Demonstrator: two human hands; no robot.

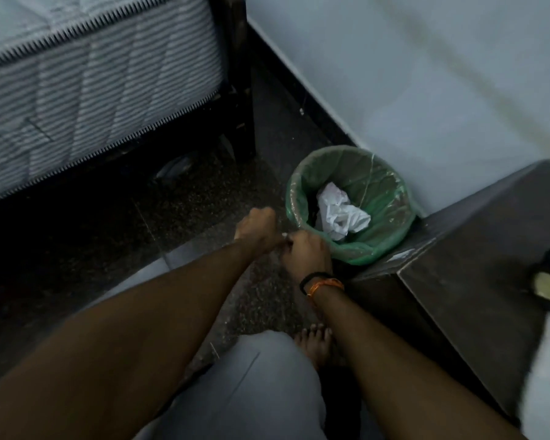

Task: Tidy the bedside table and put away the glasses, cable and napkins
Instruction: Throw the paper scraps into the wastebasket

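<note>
— What did the room look like?

— Dim. A dark speckled floor [204, 217] ran between a bed with a grey striped mattress [92, 90] and a pale wall [426, 74]. A dark wooden counter [473, 249] stood against that wall.

— Any container?

— One small round bin [394, 223] lined with a green plastic bag, on the floor in the corner, touching the counter's edge. Inside lay crumpled white napkins [340, 214], a loose wad resting on the liner.

— Where was it relative to the fingers?

— Just beyond and to the outer side of the right hand [302, 252], near its knuckles. The left hand [256, 228] sat just beside the right, the two touching over the floor short of the rim.

— How were the fingers?

— Both hands were curled narrow, fist-like. A tiny white scrap [285, 235] showed between them; I could not tell which fingers held it.

— Anything worn, any writing?

— A black band and an orange band [326, 284] on the right wrist. No legible writing; the picture was blurred.
</note>
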